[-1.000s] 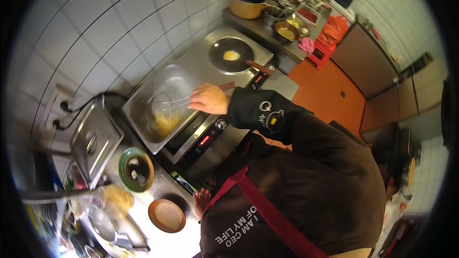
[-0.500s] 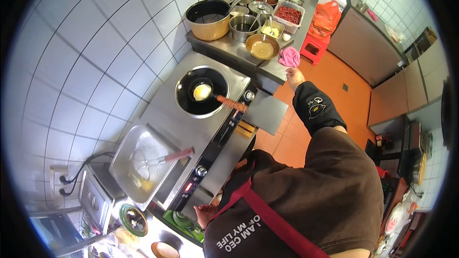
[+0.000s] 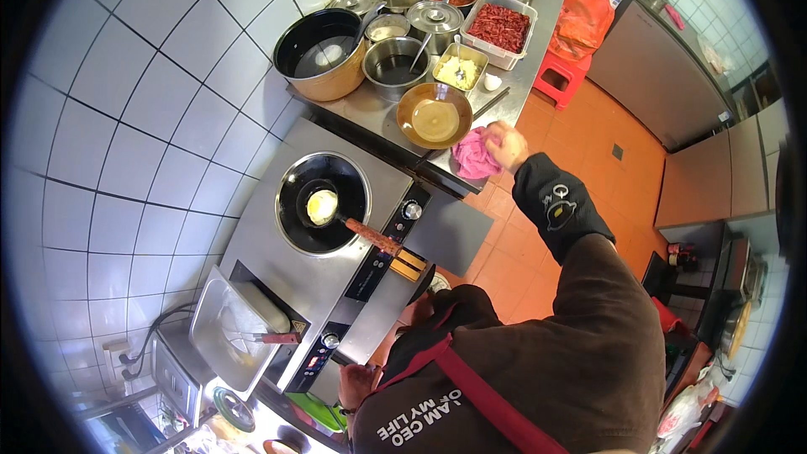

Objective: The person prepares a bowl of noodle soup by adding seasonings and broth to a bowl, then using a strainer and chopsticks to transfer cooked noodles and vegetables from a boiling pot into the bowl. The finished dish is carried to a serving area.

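Note:
My right hand (image 3: 507, 147) is closed on the edge of a crumpled pink cloth (image 3: 477, 155) at the corner of the steel counter (image 3: 514, 109). Just left of the cloth sits a brown bowl (image 3: 435, 116) with pale liquid in it. Low down near the cooker's front, my left hand (image 3: 357, 384) hangs close to my body; its fingers cannot be made out clearly. A black wok (image 3: 294, 231) is set into the cooker. In it lies a ladle with a brown wooden handle (image 3: 374, 237), holding an egg (image 3: 321, 207); neither hand touches it.
Behind the bowl stand a large pot (image 3: 319, 76), a steel pot of dark liquid (image 3: 395, 67), a tub of red chopped food (image 3: 499, 27) and several lidded pots. A white basin (image 3: 210, 319) with a whisk stands left. A red stool (image 3: 561, 77) carries an orange bag (image 3: 582, 21).
My right hand, just beside the pink cloth before, now grips it. The view has shifted, so the cooker and counter appear lower and further left. My left hand stays low by the cooker.

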{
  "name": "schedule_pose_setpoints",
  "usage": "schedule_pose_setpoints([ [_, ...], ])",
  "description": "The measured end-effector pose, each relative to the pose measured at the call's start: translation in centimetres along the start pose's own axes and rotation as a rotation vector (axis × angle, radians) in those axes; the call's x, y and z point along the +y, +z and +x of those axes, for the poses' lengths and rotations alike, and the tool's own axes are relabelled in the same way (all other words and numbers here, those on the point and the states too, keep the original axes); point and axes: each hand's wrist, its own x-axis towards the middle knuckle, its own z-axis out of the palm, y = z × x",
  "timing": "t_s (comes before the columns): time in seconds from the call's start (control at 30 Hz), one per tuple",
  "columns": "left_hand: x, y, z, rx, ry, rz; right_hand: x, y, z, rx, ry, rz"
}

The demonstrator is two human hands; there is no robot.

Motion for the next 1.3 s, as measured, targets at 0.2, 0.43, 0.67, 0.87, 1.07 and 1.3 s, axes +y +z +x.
schedule_pose_setpoints([
  [0.2,1.4,3.4,-1.3,-0.014,-0.016,-0.036,4.5,0.3,7.5,-0.184,-0.170,-0.558],
  [0.43,0.2,0.4,-0.9,0.114,-0.009,-0.009,6.2,-1.7,9.4,-0.456,-0.372,-0.897],
  [0.67,0.6,3.1,-1.3,0.078,0.064,0.112,12.5,-2.6,8.1,-0.409,-0.413,-0.507],
  [0.87,0.8,3.0,-0.7,-0.030,0.008,0.147,23.3,-13.2,4.4,-0.354,-0.232,-0.508],
  [1.07,2.7,8.8,-0.8,-0.519,0.105,0.821,13.7,-15.5,-6.2,-0.208,0.491,0.878],
  [1.3,7.1,21.2,-3.3,-0.821,0.500,0.158,-22.1,-5.9,-15.4,-1.174,-0.160,0.512],
])
